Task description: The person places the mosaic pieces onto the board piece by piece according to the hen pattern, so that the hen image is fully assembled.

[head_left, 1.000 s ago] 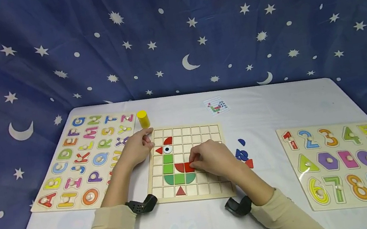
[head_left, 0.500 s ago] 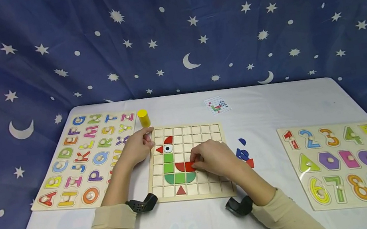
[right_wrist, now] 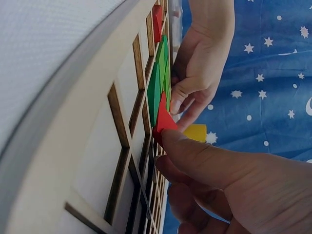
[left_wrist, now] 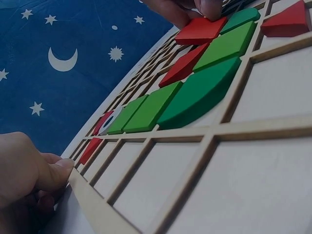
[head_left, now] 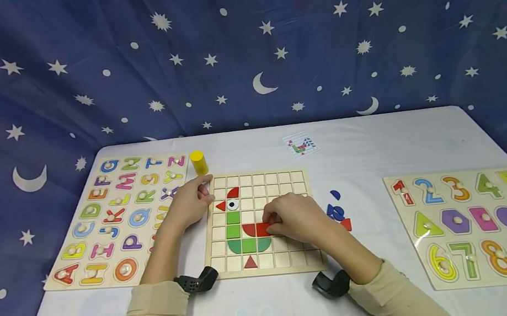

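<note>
A wooden grid board [head_left: 296, 262] lies on the white table, with red and green shape tiles forming a bird. My right hand [head_left: 296, 218] pinches a red square tile [head_left: 261, 230] over a cell beside the red quarter-round tile [head_left: 249, 230]. In the left wrist view its fingertips press the tile's far edge [left_wrist: 201, 31]. My left hand [head_left: 189, 203] holds the board's far left corner, thumb at the edge. Around the pinched tile are green tiles [head_left: 248, 246]; a white tile with an eye [head_left: 232, 204] sits higher up, and a red triangle [head_left: 250, 262] below.
Loose blue tiles [head_left: 337, 213] and a red tile [head_left: 347, 224] lie right of the board. A pattern card [head_left: 300, 144] and a yellow cylinder [head_left: 199, 163] are behind it. A letter puzzle [head_left: 116, 225] stands left, a number puzzle [head_left: 483, 223] right.
Both hands keep their places on the red tile and the board's corner. The whole scene shifts slightly in the head view; nothing else visibly moves.
</note>
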